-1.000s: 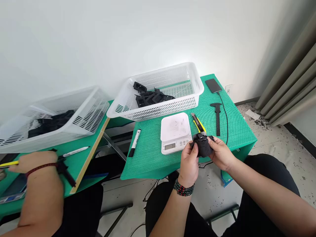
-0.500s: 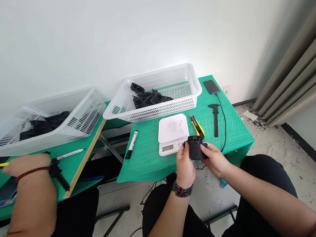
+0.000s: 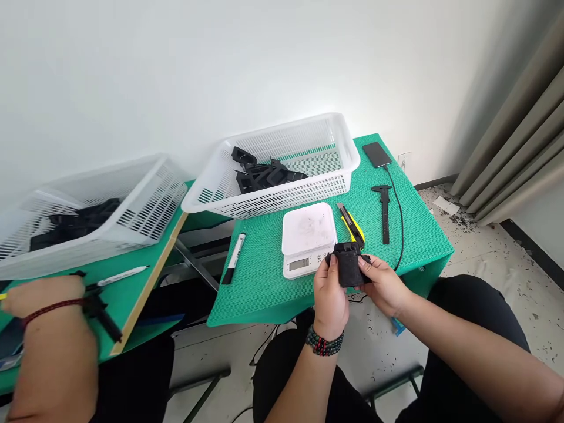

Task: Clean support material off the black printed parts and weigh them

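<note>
Between my two hands is a black plastic part (image 3: pixel 349 269), held just in front of the table's near edge. My left hand (image 3: pixel 329 288) pinches its left side, thumb on the face toward me. On the opposite side my right hand (image 3: pixel 382 283) grips it the same way; fingers behind the part are hidden. Right beside the part lies a yellow utility knife (image 3: pixel 352 226), its handle end close to the part's top. A white digital scale (image 3: pixel 309 232) with dark smudges on its pan stands to the left. Farther right is a black caliper (image 3: pixel 385 214).
A white basket (image 3: pixel 282 200) of black parts stands at the back. A marker (image 3: pixel 234 258) lies at left, a black phone-like device (image 3: pixel 376 154) with a cable at right. On the neighbouring table, a co-worker's hand (image 3: pixel 48 295) is near another basket (image 3: pixel 145 232) and a pen (image 3: pixel 123 275).
The view has shifted very slightly. My hands keep the same hold on the black plastic part, and the things on the table have not moved.
</note>
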Demonstrator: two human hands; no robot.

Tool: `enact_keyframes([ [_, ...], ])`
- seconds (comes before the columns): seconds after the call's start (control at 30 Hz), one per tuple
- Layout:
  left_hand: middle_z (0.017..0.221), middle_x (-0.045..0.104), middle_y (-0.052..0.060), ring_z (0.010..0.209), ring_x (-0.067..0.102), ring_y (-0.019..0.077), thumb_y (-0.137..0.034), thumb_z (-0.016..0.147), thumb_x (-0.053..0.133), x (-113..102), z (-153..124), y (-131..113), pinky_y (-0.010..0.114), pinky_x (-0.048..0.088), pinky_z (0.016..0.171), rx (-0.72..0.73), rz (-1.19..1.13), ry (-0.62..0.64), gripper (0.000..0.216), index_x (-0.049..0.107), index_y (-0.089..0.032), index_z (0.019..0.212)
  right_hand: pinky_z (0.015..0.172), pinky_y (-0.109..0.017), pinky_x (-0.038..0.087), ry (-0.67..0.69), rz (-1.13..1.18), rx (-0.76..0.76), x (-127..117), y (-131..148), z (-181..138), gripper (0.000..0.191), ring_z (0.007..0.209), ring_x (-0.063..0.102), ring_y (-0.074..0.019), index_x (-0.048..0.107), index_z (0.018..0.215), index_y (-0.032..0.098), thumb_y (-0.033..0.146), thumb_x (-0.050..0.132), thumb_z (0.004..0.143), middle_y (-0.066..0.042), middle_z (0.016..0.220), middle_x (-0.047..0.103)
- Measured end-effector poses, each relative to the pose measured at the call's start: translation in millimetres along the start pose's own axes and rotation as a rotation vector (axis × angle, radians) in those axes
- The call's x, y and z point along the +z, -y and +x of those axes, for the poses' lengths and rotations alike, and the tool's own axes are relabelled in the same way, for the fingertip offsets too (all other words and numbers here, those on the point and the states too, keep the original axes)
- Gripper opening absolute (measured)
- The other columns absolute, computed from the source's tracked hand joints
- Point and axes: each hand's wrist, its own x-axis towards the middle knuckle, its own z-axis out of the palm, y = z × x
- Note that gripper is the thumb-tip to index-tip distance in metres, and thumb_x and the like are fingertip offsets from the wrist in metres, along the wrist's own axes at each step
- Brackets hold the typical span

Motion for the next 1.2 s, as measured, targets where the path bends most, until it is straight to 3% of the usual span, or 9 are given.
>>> enact_keyframes([
  [0.3,0.115,0.076,0.009,0.118,0.066,0.0287,-0.060,0.070,0.083,1,-4,5,0.041,0.052,0.104,0.015,-0.020,0.055,0.050,0.078,-0.021,0.100,0.057,-0.026,0.041,-0.011,0.048,-0.018,1,1,3,0.050,0.061,0.051,-0.0122,0.071,0.077,0.020,0.056,0.095,0.052,0.001,0.068,0.066],
  [0.5,0.115,0.077,0.010,0.125,0.063,0.0303,-0.060,0.067,0.085,1,-6,4,0.040,0.052,0.104,-0.030,-0.050,0.077,0.052,0.079,-0.021,0.101,0.063,-0.026,0.043,-0.010,0.066,-0.036,2,5,1,0.049,0.068,0.057,-0.0138,0.075,0.080,0.018,0.053,0.096,0.053,-0.002,0.076,0.073],
  [0.73,0.111,0.077,0.010,0.113,0.070,0.0297,-0.048,0.071,0.086,-3,-6,-2,0.044,0.055,0.098,-0.055,-0.066,0.214,0.046,0.076,-0.020,0.106,0.067,-0.029,0.047,0.015,0.099,0.004,-4,12,3,0.042,0.075,0.061,-0.0168,0.075,0.082,0.019,0.049,0.094,0.059,-0.002,0.081,0.074],
  [0.87,0.114,0.076,0.011,0.110,0.071,0.0289,-0.041,0.073,0.087,-7,-7,-7,0.044,0.057,0.095,-0.038,-0.112,0.268,0.044,0.074,-0.023,0.111,0.068,-0.031,0.046,0.066,0.107,0.008,-5,12,5,0.045,0.079,0.062,-0.0192,0.074,0.090,0.021,0.062,0.081,0.072,-0.004,0.089,0.074],
  [1.0,0.107,0.077,0.008,0.096,0.073,0.0256,-0.035,0.073,0.087,-8,-7,-12,0.043,0.060,0.085,0.045,-0.136,0.237,0.039,0.073,-0.025,0.109,0.063,-0.029,0.041,0.193,0.043,0.019,-6,6,4,0.053,0.066,0.056,-0.0159,0.070,0.087,0.023,0.075,0.068,0.078,-0.002,0.075,0.067],
  [1.1,0.095,0.077,0.004,0.081,0.073,0.0212,-0.031,0.074,0.087,-9,-7,-14,0.041,0.061,0.080,0.083,-0.147,0.217,0.037,0.073,-0.027,0.108,0.065,-0.028,0.042,0.263,-0.010,0.006,-5,3,-1,0.057,0.068,0.056,-0.0146,0.068,0.086,0.021,0.077,0.071,0.073,-0.002,0.074,0.064],
  [1.2,0.096,0.077,0.003,0.081,0.073,0.0194,-0.031,0.074,0.087,-10,-7,-13,0.039,0.061,0.083,0.124,-0.153,0.180,0.037,0.073,-0.029,0.108,0.067,-0.026,0.042,0.281,-0.094,-0.052,-3,3,-5,0.052,0.071,0.057,-0.0130,0.069,0.092,0.020,0.063,0.086,0.067,-0.001,0.080,0.065],
])
